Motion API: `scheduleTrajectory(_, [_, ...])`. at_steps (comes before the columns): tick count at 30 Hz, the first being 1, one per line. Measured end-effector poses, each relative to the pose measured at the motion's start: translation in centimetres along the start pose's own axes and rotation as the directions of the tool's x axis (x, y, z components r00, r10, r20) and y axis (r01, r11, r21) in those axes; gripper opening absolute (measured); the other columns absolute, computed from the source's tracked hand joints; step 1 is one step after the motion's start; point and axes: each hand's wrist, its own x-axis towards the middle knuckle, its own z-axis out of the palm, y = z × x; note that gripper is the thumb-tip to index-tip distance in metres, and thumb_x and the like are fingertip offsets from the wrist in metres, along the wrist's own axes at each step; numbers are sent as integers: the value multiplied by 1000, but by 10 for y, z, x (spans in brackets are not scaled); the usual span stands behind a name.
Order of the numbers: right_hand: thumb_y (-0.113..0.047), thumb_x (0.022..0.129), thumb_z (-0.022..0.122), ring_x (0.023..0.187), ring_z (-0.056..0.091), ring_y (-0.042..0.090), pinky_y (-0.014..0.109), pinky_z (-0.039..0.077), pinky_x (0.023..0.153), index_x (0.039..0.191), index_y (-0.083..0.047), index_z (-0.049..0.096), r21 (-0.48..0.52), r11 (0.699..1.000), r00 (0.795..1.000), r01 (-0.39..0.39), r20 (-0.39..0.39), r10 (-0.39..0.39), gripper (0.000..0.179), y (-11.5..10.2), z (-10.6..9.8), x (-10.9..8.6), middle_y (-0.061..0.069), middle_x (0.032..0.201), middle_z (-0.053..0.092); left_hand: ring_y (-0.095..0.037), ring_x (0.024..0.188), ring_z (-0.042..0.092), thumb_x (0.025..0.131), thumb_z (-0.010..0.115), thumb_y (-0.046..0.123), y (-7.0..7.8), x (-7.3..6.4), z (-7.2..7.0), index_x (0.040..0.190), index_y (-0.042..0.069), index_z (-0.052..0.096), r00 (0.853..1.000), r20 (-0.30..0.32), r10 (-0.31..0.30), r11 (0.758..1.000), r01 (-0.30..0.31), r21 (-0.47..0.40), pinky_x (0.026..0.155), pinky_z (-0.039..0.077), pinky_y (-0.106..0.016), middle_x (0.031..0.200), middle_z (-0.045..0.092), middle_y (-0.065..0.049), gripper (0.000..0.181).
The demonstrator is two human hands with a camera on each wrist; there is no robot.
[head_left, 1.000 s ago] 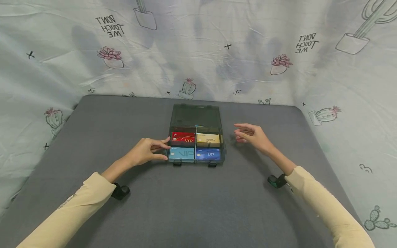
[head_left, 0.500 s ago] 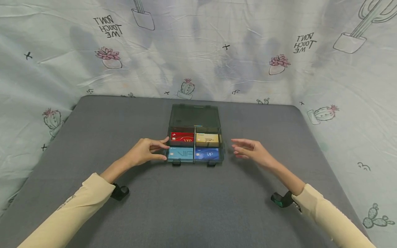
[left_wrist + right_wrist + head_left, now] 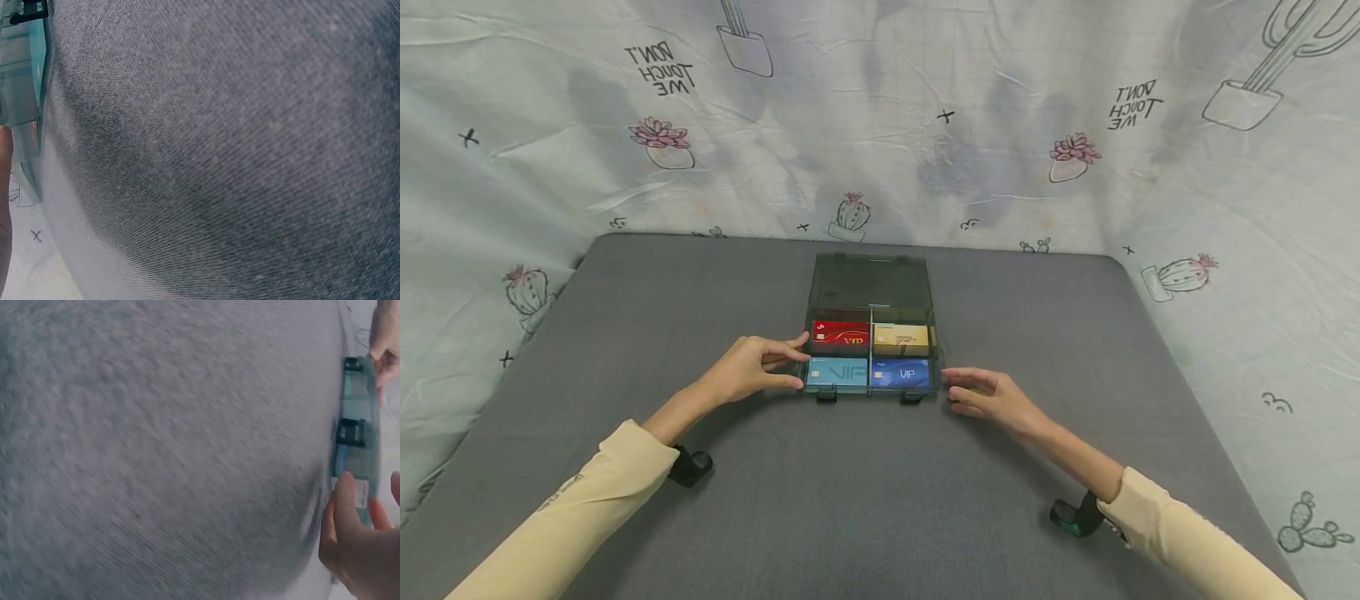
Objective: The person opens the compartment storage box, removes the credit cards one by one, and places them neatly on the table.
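Observation:
A dark see-through plastic box (image 3: 871, 283) lies with its lid folded back at the middle of the grey table (image 3: 865, 492). Its four compartments hold a red card (image 3: 841, 334), a gold card (image 3: 901, 336), a light blue card (image 3: 837, 372) and a dark blue card (image 3: 901, 373). My left hand (image 3: 792, 362) rests against the box's left wall, thumb and forefinger touching it. My right hand (image 3: 953, 390) hovers with relaxed fingers just off the box's right front corner. In the right wrist view the box's front edge (image 3: 356, 434) with two latches shows beyond my right fingers (image 3: 347, 506).
A cactus-print cloth (image 3: 880, 125) hangs behind and along both sides of the table. Black wrist mounts (image 3: 688, 465) sit low by both sleeves. The left wrist view shows mostly grey tabletop (image 3: 219, 150) and a corner of the box (image 3: 22, 75).
My right hand has come down and leftward from beside the box's back half to its right front corner. The left hand and the box have stayed put.

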Motion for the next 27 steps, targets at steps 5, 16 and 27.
scheduleTrajectory(5, [-8,95,60,112,58,28,37,52,94,138,10,41,24,999,998,26,-52,-25,50,4,6,4,30,134,44,-31,126,49,77,80,11,0,0,0,116,-3,67,1000,-1,4,1000,-4,-10,99,45,-39,144,41,-17,44])
scheduleTrajectory(16, [-15,96,61,91,68,31,38,59,76,134,1,53,-397,915,987,65,-110,-118,42,-11,21,19,23,117,58,-33,124,50,77,79,12,-2,-1,1,116,-4,67,1000,-8,17,1000,-17,3,97,47,-39,143,41,-19,44])
scheduleTrajectory(27, [-13,93,64,64,68,19,21,35,45,132,4,55,-709,705,994,-8,-84,-73,44,-28,28,35,7,68,62,-32,125,50,79,77,10,-1,0,1,118,-4,66,1000,10,12,1000,-11,-8,99,47,-39,145,40,-19,43])
